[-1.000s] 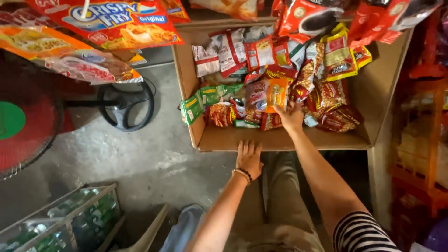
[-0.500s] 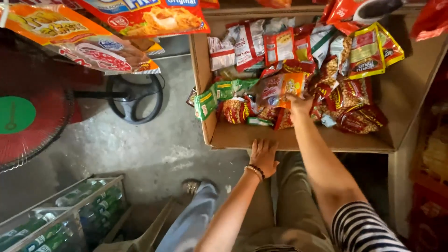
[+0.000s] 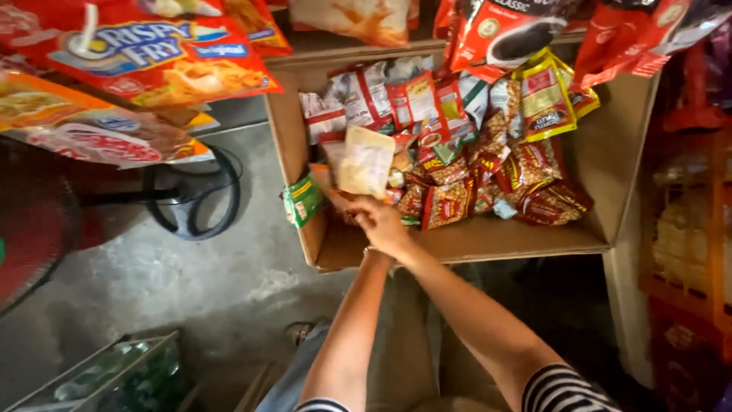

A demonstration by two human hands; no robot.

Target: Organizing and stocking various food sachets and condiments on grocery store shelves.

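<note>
An open cardboard box (image 3: pixel 473 246) holds several snack packets in red, green and yellow (image 3: pixel 488 164). My right hand (image 3: pixel 381 220) reaches in over the box's front left part and is shut on a pale, flat packet (image 3: pixel 366 160), holding it upright above the others. My left hand (image 3: pixel 369 244) comes up at the box's front edge right beneath the right hand. It is mostly hidden there, so its fingers cannot be read. A green packet (image 3: pixel 303 200) hangs over the box's left wall.
Large snack bags hang overhead at the top left (image 3: pixel 152 53) and top right (image 3: pixel 526 30). A black fan base (image 3: pixel 191 194) stands on the concrete floor left of the box. A crate of bottles (image 3: pixel 114 374) sits bottom left, orange shelving (image 3: pixel 686 229) on the right.
My right hand has moved from the middle of the box to its left part and has taken up a pale packet. My left hand stays at the front edge.
</note>
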